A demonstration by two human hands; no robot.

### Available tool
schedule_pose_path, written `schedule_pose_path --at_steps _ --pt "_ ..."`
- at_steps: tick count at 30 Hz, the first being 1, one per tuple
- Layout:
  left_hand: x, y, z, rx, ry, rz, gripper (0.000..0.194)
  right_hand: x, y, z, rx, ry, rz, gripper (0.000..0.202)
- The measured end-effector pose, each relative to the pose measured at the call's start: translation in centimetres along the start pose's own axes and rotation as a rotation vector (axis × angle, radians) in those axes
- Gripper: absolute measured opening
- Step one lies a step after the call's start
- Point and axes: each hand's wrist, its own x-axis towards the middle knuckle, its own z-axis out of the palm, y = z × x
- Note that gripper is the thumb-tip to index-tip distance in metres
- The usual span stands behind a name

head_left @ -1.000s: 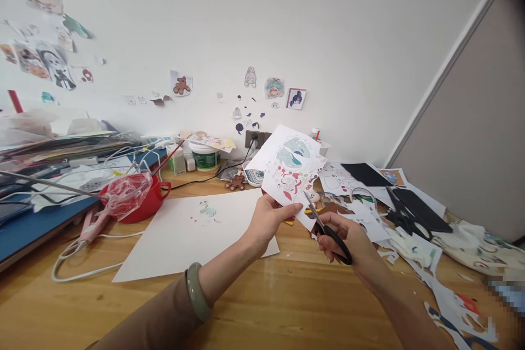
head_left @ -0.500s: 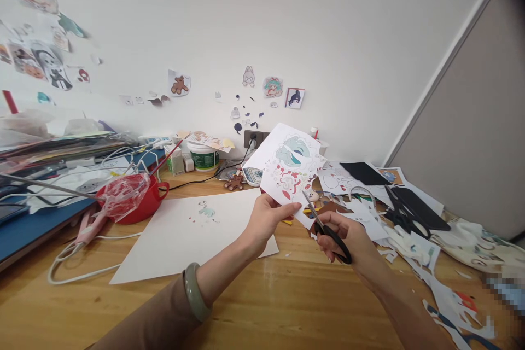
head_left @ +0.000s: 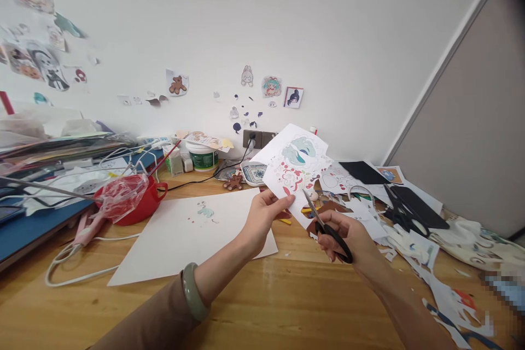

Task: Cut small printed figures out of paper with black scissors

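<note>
My left hand [head_left: 262, 216] pinches the lower left edge of a white paper sheet [head_left: 273, 172] printed with teal hair shapes and small red pieces. The sheet is raised above the table and its right edge is cut ragged. In my right hand [head_left: 342, 232] is a pair of scissors [head_left: 324, 224] with black handles. Their blades point up and left at the sheet's lower right side; whether they touch the paper I cannot tell. Below and left, a large white sheet [head_left: 164, 246] lies flat, with small teal and red cut-outs [head_left: 205, 211] on it.
A red pot [head_left: 137, 205] with crumpled plastic and a pink-handled tool [head_left: 82, 238] with a white cord are on the left. Behind are a white tub [head_left: 203, 158] and a patterned dish [head_left: 253, 173]. Paper scraps [head_left: 438, 284] and more black scissors [head_left: 404, 213] lie at right.
The printed sheet has tilted and shifted slightly to the right in my left hand. My right hand and the scissors have stayed almost in place.
</note>
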Motion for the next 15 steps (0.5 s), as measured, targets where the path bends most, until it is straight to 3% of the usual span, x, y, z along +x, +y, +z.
schedule_pose_path --at_steps 15 --pt "0.09 0.52 -0.02 0.056 -0.068 0.016 0.022 -0.18 -0.32 -0.02 0.047 -0.066 -0.020 0.031"
